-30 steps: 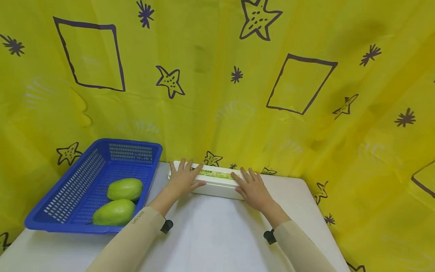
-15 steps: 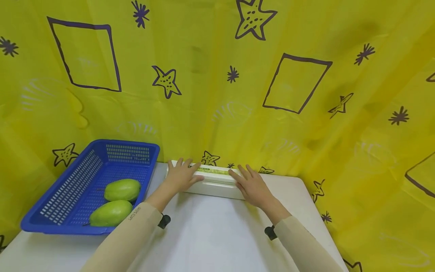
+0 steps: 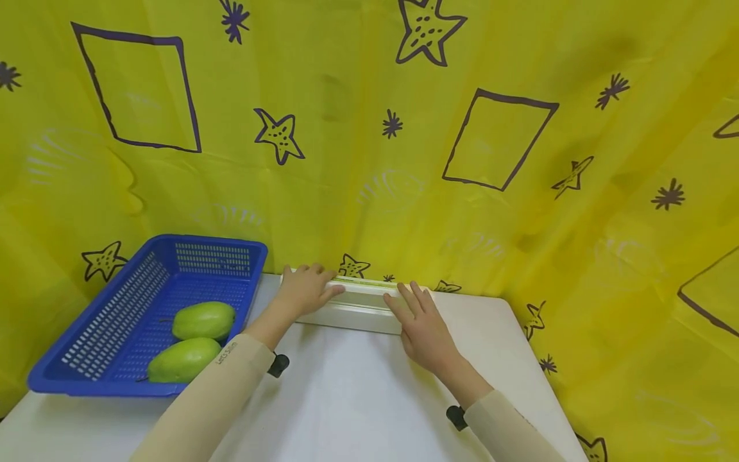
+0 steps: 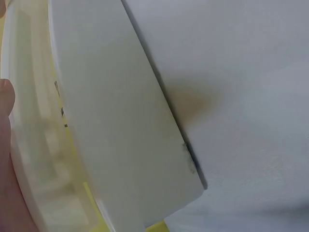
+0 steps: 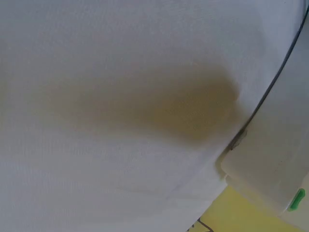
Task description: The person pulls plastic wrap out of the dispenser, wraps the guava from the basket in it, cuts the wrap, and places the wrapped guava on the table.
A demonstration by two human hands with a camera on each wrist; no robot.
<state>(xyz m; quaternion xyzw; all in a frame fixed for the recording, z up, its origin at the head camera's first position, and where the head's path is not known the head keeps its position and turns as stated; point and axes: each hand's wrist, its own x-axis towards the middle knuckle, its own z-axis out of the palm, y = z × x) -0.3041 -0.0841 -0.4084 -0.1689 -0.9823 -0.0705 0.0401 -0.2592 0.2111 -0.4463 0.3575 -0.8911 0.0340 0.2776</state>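
See the long white box just below the middle of the head frame, lying across the far side of the white table. Looks to be at the opening step, with the lid tipped up along its near edge and a gap showing under it, but not yet all the way up. Find the left hand over the lid's left end, fingers a bit spread over the top and thumb along the near edge. Cannot tell a real pinch from just a push there. Find the right hand at the lid's right end, fingers long and wide apart, with nothing gripped. Hard to tell a firm touch from a light one. For the next move, seems to call for raising both ends of the lid together, slow and even, to keep it from twisting. Might need gentle fingers too, so as not to push the box back into the yellow curtain just behind. At the lower left, spot the blue basket with two green fruits in its near right part, lying side by side, touched by neither hand.
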